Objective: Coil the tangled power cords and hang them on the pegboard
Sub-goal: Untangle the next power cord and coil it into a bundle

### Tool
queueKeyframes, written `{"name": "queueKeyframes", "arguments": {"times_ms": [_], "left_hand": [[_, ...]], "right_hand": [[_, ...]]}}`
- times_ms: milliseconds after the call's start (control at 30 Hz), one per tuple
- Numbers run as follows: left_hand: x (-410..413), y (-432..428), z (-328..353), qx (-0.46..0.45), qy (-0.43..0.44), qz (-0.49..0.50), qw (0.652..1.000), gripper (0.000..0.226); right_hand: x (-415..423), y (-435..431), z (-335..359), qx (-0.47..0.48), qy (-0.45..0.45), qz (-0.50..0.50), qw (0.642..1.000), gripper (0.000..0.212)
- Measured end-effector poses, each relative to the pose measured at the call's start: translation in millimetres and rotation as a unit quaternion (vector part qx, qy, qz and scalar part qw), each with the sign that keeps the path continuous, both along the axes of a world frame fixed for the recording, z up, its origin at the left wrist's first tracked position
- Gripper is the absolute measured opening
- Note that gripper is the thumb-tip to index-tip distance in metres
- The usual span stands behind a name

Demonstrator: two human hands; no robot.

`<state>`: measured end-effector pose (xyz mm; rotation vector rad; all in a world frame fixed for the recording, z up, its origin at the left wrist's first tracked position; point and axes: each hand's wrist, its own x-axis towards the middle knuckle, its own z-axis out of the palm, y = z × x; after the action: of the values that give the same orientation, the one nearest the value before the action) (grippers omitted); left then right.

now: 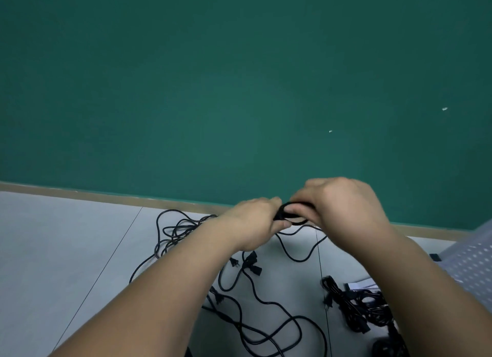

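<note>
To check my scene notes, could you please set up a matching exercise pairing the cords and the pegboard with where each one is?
Things:
1. cord loop
2. loose cords
3. bundled cords
4. pegboard

Places:
A. bunched on the floor, lower right
B. held between the left hand and the right hand
C. far right edge of the view
D. spread over the floor, left of and below the hands

Pairs: 1-B, 2-D, 3-A, 4-C
</note>
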<state>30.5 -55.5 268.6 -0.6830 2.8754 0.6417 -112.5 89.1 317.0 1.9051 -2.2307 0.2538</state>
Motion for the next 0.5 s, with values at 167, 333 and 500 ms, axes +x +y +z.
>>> {"name": "queueKeyframes", "arguments": {"times_ms": [167,333,500], "left_hand": [[2,15,8,-0.038,0.034,-0.08,0.995,0.027],[7,22,24,-0.056,0.061,-0.107,0.991,0.03],[7,26,27,-0.041,0.054,-0.12,0.99,0.033]], "right_hand": [[-28,9,-2,-0.113,-0.078,-0.097,0.986,0.052],[-50,22,5,-0.069,-0.255,-0.046,0.963,0.04],[-67,28,-2,0.015,-0.304,-0.021,0.952,0.007]]}}
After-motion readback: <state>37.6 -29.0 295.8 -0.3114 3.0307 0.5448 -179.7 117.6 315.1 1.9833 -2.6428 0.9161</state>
